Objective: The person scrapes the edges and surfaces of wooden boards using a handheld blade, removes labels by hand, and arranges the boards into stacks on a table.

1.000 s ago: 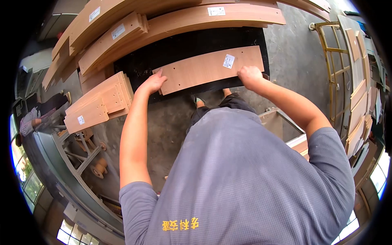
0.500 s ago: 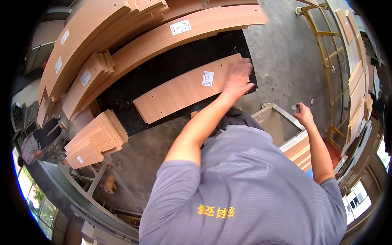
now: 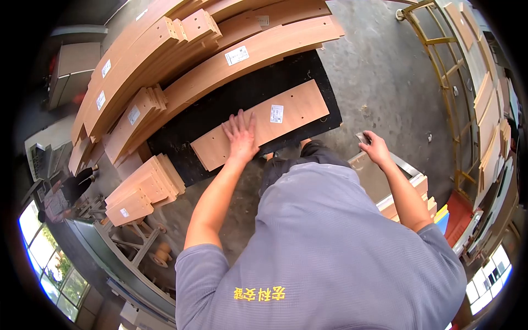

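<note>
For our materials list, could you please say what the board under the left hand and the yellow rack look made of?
The board: probably wood or laminate, smooth and matt, from its even tan face. The yellow rack: likely painted metal, from its slim coloured bars.

Left fingers point(image 3: 241, 122): spread on labelled board point(image 3: 301, 105) | right fingers point(image 3: 365, 147): gripping small object point(image 3: 360, 137)

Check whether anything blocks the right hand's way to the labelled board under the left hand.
Nothing visible does. Between the right hand, holding a small flat object, and the board, the view shows only open floor and the edge of the black surface. The left hand lies directly on the board.
</note>
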A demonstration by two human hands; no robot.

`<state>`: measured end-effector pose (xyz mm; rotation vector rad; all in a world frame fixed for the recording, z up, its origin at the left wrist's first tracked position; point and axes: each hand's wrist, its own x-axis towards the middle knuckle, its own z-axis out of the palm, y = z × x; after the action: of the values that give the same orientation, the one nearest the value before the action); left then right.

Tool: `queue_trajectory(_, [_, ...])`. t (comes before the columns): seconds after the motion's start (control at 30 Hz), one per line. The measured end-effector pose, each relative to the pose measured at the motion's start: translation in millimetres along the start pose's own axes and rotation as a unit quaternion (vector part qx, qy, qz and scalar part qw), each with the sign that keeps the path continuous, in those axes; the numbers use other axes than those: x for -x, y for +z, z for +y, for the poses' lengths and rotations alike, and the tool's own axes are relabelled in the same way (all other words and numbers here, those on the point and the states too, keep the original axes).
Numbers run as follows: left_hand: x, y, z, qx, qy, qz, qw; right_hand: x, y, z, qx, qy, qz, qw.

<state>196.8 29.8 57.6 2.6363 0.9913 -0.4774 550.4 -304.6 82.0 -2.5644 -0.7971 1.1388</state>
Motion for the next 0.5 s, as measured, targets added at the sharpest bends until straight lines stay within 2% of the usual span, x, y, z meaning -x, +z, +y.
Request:
queue_trajectory(0.07, [3, -3, 4, -0.022, 0.005, 0.003, 1.0, -6, 1, -21, -0.029, -0.008, 0.022, 0.999])
queue_trajectory(0.13, [17, -19, 7, 0.077, 0.021, -0.083, 0.993, -13, 0, -42, -0.061, -0.019, 0.044, 0.997])
queue_trajectory(0.17, [32, -32, 10, 0.076, 0.055, -0.02, 0.995, -10, -4, -52, -0.076, -0.029, 0.068, 0.994])
queue_trajectory(0.2, [35, -31, 0, 0.076, 0.055, -0.02, 0.995, -11, -6, -55, -0.085, -0.039, 0.083, 0.992])
queue_trajectory(0.23, [29, -38, -24, 0.165, 0.134, 0.031, 0.977, -9, -2, -59, -0.115, -0.067, 0.129, 0.983])
queue_trajectory(0.27, [31, -37, -37, 0.258, 0.204, 0.076, 0.941, -8, -1, -61, -0.117, -0.067, 0.133, 0.982])
queue_trajectory(0.3, [32, -56, -23, 0.228, 0.194, 0.153, 0.942, -10, -3, -65, -0.133, -0.077, 0.146, 0.977])
queue_trajectory(0.33, [15, -121, -31, 0.335, -0.009, -0.079, 0.939, -4, -2, -71, -0.147, -0.085, 0.158, 0.973])
queue_trajectory(0.4, [-3, -90, -63, 0.409, 0.04, -0.067, 0.909, -10, 8, -74, -0.134, -0.09, 0.168, 0.972])
queue_trajectory(0.47, [-35, -66, -84, 0.541, 0.059, -0.165, 0.822, -16, 15, -85, -0.097, -0.132, 0.199, 0.966])
queue_trajectory(0.5, [-36, -60, -84, 0.553, 0.053, -0.163, 0.816, -12, 11, -95, -0.097, -0.106, 0.185, 0.972])
